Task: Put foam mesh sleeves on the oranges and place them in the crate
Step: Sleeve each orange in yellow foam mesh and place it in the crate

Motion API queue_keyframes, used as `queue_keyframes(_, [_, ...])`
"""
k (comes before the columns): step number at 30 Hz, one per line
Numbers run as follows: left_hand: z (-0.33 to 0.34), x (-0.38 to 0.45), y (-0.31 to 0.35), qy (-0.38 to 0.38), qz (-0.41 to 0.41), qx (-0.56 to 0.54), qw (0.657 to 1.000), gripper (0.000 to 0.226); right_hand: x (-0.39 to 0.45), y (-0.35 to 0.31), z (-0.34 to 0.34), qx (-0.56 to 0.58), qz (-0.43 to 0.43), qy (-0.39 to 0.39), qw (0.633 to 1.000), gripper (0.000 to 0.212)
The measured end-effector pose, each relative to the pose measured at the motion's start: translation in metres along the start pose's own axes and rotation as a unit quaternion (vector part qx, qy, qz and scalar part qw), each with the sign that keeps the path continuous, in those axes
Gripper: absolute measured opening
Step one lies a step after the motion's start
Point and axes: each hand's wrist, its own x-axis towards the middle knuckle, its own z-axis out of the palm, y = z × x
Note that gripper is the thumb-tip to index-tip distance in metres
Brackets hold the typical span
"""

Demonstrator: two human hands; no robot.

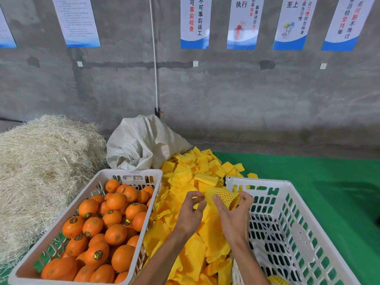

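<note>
My right hand [234,210] grips an orange wrapped in a yellow foam mesh sleeve [223,197], held above the sleeve pile near the right crate's left wall. My left hand [192,208] hovers just left of it, fingers curled and holding nothing. A white crate [131,173] at the left is full of bare oranges [111,219] with stickers. The white crate [287,202] at the right shows one sleeved orange [277,280] at its bottom near corner. Loose yellow sleeves [191,173] lie heaped between the crates.
A mound of pale straw [41,161] fills the left side. A grey woven sack [144,145] slumps behind the sleeve pile. Green cloth [329,182] covers the table to the right. A concrete wall with posters stands behind.
</note>
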Motion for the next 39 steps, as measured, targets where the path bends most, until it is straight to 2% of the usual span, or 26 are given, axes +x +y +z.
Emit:
queue_keyframes(2, [-0.001, 0.007, -0.004, 0.002, 0.01, 0.066, 0.998, 0.027, 0.007, 0.007, -0.012, -0.085, -0.059, 0.049, 0.993, 0.082])
queue_keyframes(4, [-0.01, 0.01, -0.009, 0.041, 0.047, 0.177, 0.982, 0.033, 0.017, 0.018, -0.02, -0.197, -0.106, 0.065, 0.973, 0.084])
queue_keyframes(7, [-0.032, 0.017, -0.019, 0.097, 0.087, 0.34, 0.931, 0.036, 0.022, 0.031, -0.02, -0.361, -0.138, -0.003, 0.922, 0.063])
queue_keyframes(10, [-0.055, 0.023, -0.028, 0.133, 0.04, 0.432, 0.891, 0.039, 0.018, 0.04, -0.007, -0.376, -0.18, -0.056, 0.907, 0.061])
queue_keyframes(11, [-0.065, 0.024, -0.032, 0.142, 0.011, 0.447, 0.883, 0.04, 0.016, 0.043, 0.0, -0.38, -0.189, -0.067, 0.903, 0.061])
queue_keyframes(13, [-0.09, 0.025, -0.038, 0.143, -0.065, 0.422, 0.893, 0.045, 0.013, 0.049, 0.016, -0.401, -0.186, -0.103, 0.891, 0.064])
queue_keyframes(16, [-0.127, 0.027, -0.053, 0.099, -0.143, 0.397, 0.901, 0.05, 0.007, 0.063, 0.043, -0.445, -0.156, -0.182, 0.863, 0.073])
queue_keyframes(21, [-0.16, 0.026, -0.076, 0.021, -0.174, 0.384, 0.907, 0.054, -0.01, 0.078, 0.087, -0.427, -0.096, -0.319, 0.841, 0.077])
queue_keyframes(24, [-0.166, 0.03, -0.073, -0.034, -0.161, 0.382, 0.909, 0.056, -0.016, 0.083, 0.106, -0.444, -0.073, -0.325, 0.832, 0.072])
queue_keyframes(26, [-0.168, 0.032, -0.073, -0.047, -0.142, 0.355, 0.923, 0.05, -0.016, 0.085, 0.113, -0.464, -0.07, -0.281, 0.837, 0.068])
queue_keyframes(29, [-0.178, 0.035, -0.072, -0.101, -0.159, 0.367, 0.911, 0.021, -0.005, 0.084, 0.112, -0.467, -0.056, -0.21, 0.857, 0.065])
queue_keyframes(32, [-0.186, 0.036, -0.077, -0.151, -0.132, 0.384, 0.901, 0.044, 0.01, 0.088, 0.107, -0.423, -0.032, -0.202, 0.883, 0.063])
queue_keyframes(36, [-0.178, 0.036, -0.084, -0.093, -0.1, 0.425, 0.895, 0.04, 0.019, 0.089, 0.107, -0.343, -0.006, -0.191, 0.92, 0.048])
queue_keyframes(39, [-0.177, 0.036, -0.079, -0.019, -0.081, 0.479, 0.874, 0.048, 0.018, 0.087, 0.105, -0.268, 0.001, -0.164, 0.949, 0.038])
